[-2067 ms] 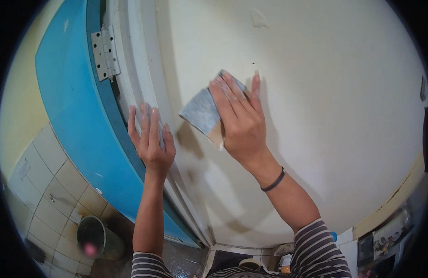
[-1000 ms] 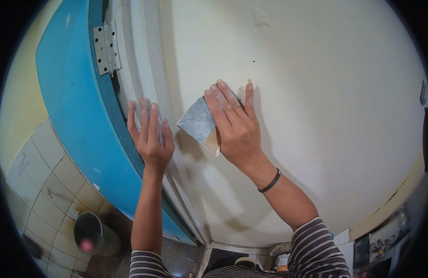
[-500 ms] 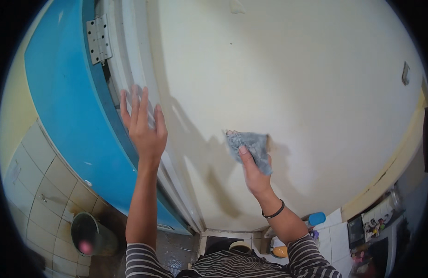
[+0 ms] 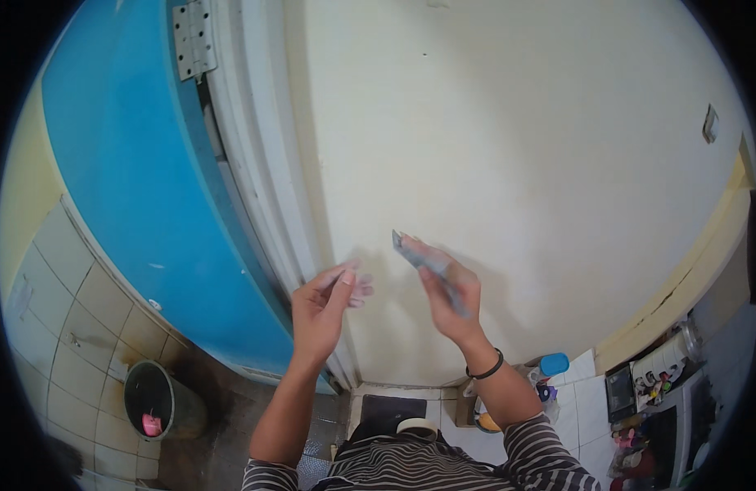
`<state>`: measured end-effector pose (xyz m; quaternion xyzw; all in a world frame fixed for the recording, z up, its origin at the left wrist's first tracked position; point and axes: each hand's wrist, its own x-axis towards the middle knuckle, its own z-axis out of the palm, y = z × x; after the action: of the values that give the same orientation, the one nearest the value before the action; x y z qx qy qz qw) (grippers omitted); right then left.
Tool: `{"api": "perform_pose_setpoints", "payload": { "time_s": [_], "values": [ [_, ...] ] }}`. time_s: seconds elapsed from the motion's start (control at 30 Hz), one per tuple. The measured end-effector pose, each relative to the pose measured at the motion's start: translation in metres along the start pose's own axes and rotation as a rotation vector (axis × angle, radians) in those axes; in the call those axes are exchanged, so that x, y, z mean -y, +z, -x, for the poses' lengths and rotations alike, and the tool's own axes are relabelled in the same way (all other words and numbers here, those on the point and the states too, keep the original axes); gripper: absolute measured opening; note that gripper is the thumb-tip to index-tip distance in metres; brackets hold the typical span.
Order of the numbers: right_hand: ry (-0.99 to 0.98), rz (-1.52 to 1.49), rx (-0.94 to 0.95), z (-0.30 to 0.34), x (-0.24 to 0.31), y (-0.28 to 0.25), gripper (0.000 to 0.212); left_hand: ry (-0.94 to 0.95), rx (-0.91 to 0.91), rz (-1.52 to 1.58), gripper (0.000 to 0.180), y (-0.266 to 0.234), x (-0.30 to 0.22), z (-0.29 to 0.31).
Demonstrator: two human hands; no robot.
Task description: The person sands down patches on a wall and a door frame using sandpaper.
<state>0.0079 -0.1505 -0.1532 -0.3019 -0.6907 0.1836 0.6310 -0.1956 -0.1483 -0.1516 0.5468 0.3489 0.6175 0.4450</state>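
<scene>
My right hand (image 4: 453, 307) grips a folded, worn grey sheet of sandpaper (image 4: 431, 263), thumb on the near side and fingers behind. It is turned nearly edge-on, held in front of the cream wall (image 4: 525, 180). To its left, my left hand (image 4: 322, 311) is in front of the white door frame (image 4: 267, 155) and the wall's edge. Its fingers are loosely bent, apart and a little blurred, with nothing visible in them. A gap separates the two hands.
A blue door (image 4: 124, 164) with a metal hinge (image 4: 195, 41) stands at the left. Below it, a dark bucket (image 4: 181, 409) holds a pink dipper (image 4: 152, 424). At lower right are a blue-lidded container (image 4: 554, 364) and cluttered shelves (image 4: 656, 385). A roll of tape (image 4: 417, 425) is near my body.
My left hand has come off the door frame and moved right and down, toward my right hand. The sandpaper has turned from facing me to nearly edge-on. The view has shifted slightly.
</scene>
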Motion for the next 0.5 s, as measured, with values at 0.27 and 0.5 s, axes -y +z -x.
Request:
{"api": "perform_pose_setpoints", "payload": {
  "time_s": [0.27, 0.5],
  "values": [
    [-0.535, 0.835, 0.252, 0.016, 0.002, 0.01, 0.039, -0.365, 0.114, 0.195, 0.037, -0.011, 0.018, 0.017],
    [-0.53, 0.884, 0.29, 0.028, 0.013, 0.01, 0.046, -0.356, 0.061, 0.23, 0.028, -0.014, 0.024, 0.021]
  ]
}}
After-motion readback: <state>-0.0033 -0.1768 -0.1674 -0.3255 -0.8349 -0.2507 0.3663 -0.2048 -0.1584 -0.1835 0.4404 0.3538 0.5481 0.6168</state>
